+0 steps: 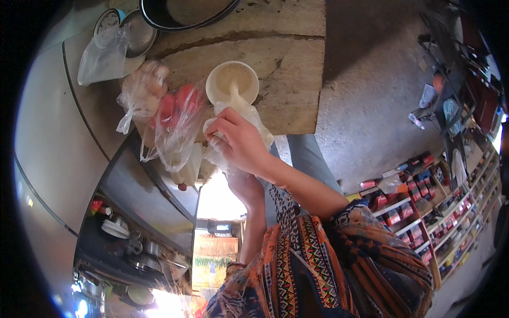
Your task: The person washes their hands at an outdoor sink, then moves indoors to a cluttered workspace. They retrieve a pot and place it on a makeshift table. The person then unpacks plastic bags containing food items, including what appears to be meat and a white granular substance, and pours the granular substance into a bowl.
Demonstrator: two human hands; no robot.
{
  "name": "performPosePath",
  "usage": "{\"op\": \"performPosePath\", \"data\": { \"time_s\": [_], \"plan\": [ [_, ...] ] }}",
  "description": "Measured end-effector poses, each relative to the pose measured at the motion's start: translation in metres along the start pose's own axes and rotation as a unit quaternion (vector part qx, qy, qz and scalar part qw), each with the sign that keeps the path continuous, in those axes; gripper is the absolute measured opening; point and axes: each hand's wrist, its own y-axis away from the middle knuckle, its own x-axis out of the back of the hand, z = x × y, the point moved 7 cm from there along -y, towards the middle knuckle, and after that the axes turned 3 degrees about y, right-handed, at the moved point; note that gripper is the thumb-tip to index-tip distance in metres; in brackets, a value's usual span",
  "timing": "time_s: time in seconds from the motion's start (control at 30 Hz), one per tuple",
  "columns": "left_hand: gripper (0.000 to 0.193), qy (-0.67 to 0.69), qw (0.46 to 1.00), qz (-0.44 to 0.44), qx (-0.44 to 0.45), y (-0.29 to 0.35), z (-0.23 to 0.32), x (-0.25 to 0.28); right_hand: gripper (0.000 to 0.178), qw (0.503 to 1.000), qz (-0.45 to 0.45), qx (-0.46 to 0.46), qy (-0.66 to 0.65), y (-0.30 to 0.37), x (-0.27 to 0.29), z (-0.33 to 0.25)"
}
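A white bowl (211,89) stands on the wooden table, partly filled with pale, fine grains (233,74), rice by the look of it. A clear plastic bag (255,117) is tipped at its near rim, and a pale stream runs from its mouth into the bowl. My right hand (238,139) grips the bag from above, fingers bent and pinching its plastic. Lower down and partly behind it, my left hand (246,186) is at the bag's near end; its fingers are hidden by the bag and my right hand.
Left of the bowl lie a bag of red tomatoes (183,100) and a knotted bag of pale round produce (146,87). A dark basin (185,24) sits at the table's (294,79) far edge, metal dishes (139,34) at far left. Stocked shelves (424,217) stand at right.
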Motion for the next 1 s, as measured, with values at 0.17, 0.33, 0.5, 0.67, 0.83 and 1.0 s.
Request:
{"op": "performPosePath", "data": {
  "time_s": [0.17,0.33,0.5,0.67,0.83,1.0],
  "plan": [
    [0.014,-0.037,0.998,-0.037,-0.041,0.0,-0.007,0.002,0.012,1.0,0.004,0.0,0.008,0.001,0.001,0.001],
    [0.019,-0.014,0.999,-0.033,-0.005,0.007,-0.034,0.001,0.013,1.0,-0.008,0.008,0.015,0.009,0.001,-0.002],
    [0.02,-0.002,0.999,-0.033,0.004,0.01,-0.041,-0.003,0.014,1.0,-0.026,0.012,-0.001,0.022,-0.003,-0.005],
    [0.02,0.013,0.999,-0.041,0.0,0.008,-0.047,-0.009,0.014,0.999,-0.035,0.039,0.007,0.033,-0.001,-0.001],
    [0.021,0.015,0.999,-0.043,0.004,0.012,-0.045,-0.002,0.011,0.997,-0.048,0.065,-0.014,0.037,-0.001,-0.008],
    [0.022,0.023,0.999,-0.039,0.007,0.016,-0.045,0.005,0.012,0.993,-0.061,0.102,-0.006,0.046,-0.002,-0.01]
  ]
}}
